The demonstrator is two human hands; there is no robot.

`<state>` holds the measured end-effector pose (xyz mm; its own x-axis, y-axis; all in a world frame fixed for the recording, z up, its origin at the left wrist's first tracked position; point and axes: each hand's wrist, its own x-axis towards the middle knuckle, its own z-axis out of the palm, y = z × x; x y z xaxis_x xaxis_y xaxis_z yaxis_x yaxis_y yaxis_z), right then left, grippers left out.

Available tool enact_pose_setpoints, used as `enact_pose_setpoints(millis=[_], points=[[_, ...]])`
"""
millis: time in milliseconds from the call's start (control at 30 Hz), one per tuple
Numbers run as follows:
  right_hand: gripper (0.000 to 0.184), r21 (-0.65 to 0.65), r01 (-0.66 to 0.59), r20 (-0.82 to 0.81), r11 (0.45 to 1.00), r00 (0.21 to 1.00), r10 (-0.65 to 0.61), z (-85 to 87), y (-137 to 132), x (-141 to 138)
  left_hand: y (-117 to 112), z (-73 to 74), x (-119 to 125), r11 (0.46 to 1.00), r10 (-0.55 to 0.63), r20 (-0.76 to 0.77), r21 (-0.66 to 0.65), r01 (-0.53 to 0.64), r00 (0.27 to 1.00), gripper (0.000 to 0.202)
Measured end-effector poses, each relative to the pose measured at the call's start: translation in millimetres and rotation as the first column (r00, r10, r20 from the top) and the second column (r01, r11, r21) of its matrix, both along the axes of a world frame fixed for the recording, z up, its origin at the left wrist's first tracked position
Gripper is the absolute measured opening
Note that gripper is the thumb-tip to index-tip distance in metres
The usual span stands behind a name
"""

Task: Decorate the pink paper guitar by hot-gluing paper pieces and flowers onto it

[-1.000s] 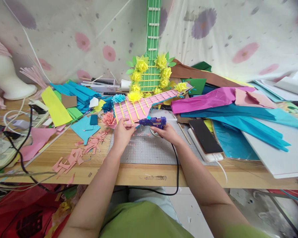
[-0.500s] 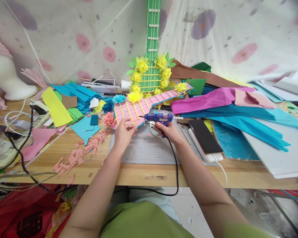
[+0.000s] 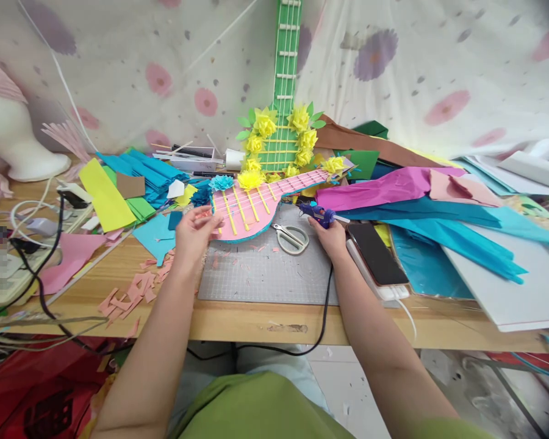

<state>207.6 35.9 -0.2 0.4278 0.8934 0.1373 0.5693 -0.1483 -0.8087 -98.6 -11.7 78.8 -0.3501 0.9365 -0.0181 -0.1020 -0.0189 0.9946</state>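
Observation:
A pink paper guitar [image 3: 247, 207] with yellow strips, thin strings and a blue edge lies aslant on the grey cutting mat [image 3: 260, 274]. My left hand [image 3: 193, 235] is closed at its left end, fingers curled around the edge; they mostly hide the pink paper flower there. Blue paper flowers [image 3: 220, 182] and a yellow paper flower [image 3: 251, 179] sit along its upper edge. My right hand [image 3: 332, 238] grips a blue glue gun [image 3: 318, 213], nozzle pointing left, apart from the guitar. Scissors [image 3: 291, 239] lie on the mat between my hands.
Behind stands a green paper guitar [image 3: 286, 79] with yellow flowers. Pink paper scraps [image 3: 135, 292] litter the left side. At right are a phone [image 3: 377, 253] on a white power bank and folded coloured paper [image 3: 379, 190]. The glue gun's black cord [image 3: 326, 311] hangs over the table edge.
My left hand has moved left from the yellow strips to the guitar's left end. My right hand has drawn the glue gun right, away from the guitar, uncovering the scissors.

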Motion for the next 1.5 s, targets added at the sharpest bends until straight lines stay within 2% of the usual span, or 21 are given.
enact_pose_setpoints(millis=[133,233,300,367,467,533,600,700,800,900,1000,1100,1167,1300,1400,1467,1500], points=[[0.056,-0.100,-0.005,0.123,0.995,0.992,0.017,1.2,1,-4,-3,12.3,-36,0.995,0.081,-0.028,0.065,-0.079,0.996,0.040],[0.060,-0.043,-0.002,0.135,0.999,0.991,0.008,1.9,-1,-5,-6,14.6,-57,0.992,0.105,-0.025,0.068,-0.103,0.994,0.034],[0.068,0.059,0.020,0.116,0.998,0.993,-0.027,4.4,-3,-3,-7,13.3,-67,0.991,0.127,-0.023,0.048,-0.126,0.992,0.028],[0.074,0.216,0.064,0.132,0.974,0.987,-0.094,11.6,-7,-1,-8,10.5,-74,0.988,0.153,-0.016,0.023,-0.153,0.988,0.024],[0.066,0.461,0.087,0.230,0.883,0.949,-0.214,31.6,-14,-7,-9,5.3,-84,0.984,0.178,-0.001,-0.001,-0.178,0.984,0.022],[0.059,0.547,0.030,0.296,0.836,0.928,-0.227,47.2,-19,-19,-9,2.1,-89,0.984,0.178,-0.006,-0.016,-0.178,0.984,0.023],[0.054,0.574,-0.091,0.362,0.814,0.920,-0.152,60.5,-21,-42,-11,0.3,-93,0.986,0.164,-0.027,-0.033,-0.165,0.986,0.025],[0.050,0.512,-0.386,0.470,0.767,0.874,0.126,70.8,-20,-90,-16,0.6,-98,0.989,0.122,-0.087,-0.070,-0.128,0.989,0.030],[0.050,0.372,-0.657,0.551,0.655,0.724,0.414,69.4,-13,-140,-22,2.7,-106,0.990,0.043,-0.158,-0.126,-0.063,0.987,0.035],[0.055,0.229,-0.794,0.588,0.564,0.574,0.570,61.5,-6,-179,-28,3.4,-122,0.985,0.029,-0.217,-0.158,-0.064,0.976,0.036],[0.058,0.145,-0.844,0.614,0.517,0.487,0.622,52.4,0,-202,-33,2.1,-146,0.975,0.090,-0.291,-0.168,-0.143,0.952,0.033],[0.066,0.096,-0.864,0.648,0.495,0.432,0.627,45.2,4,-215,-36,1.9,-169,0.946,0.256,-0.324,-0.111,-0.305,0.911,0.024],[0.073,0.069,-0.860,0.671,0.505,0.415,0.615,42.5,5,-221,-36,3.4,-180,0.911,0.381,-0.297,-0.041,-0.411,0.875,0.019],[0.078,0.018,-0.843,0.690,0.537,0.399,0.604,42.5,8,-233,-36,8.0,-196,0.827,0.563,-0.208,0.132,-0.547,0.800,0.016],[0.078,0.017,-0.847,0.677,0.532,0.401,0.617,46.8,9,-238,-35,9.3,-195,0.778,0.626,-0.132,0.184,-0.601,0.769,0.020],[0.074,0.063,-0.851,0.640,0.521,0.435,0.633,51.0,6,-239,-34,7.5,-179,0.798,0.599,-0.091,0.158,-0.582,0.796,0.026],[0.070,0.106,-0.848,0.607,0.519,0.469,0.642,53.1,3,-239,-33,5.6,-167,0.832,0.548,-0.066,0.142,-0.536,0.834,0.031]])
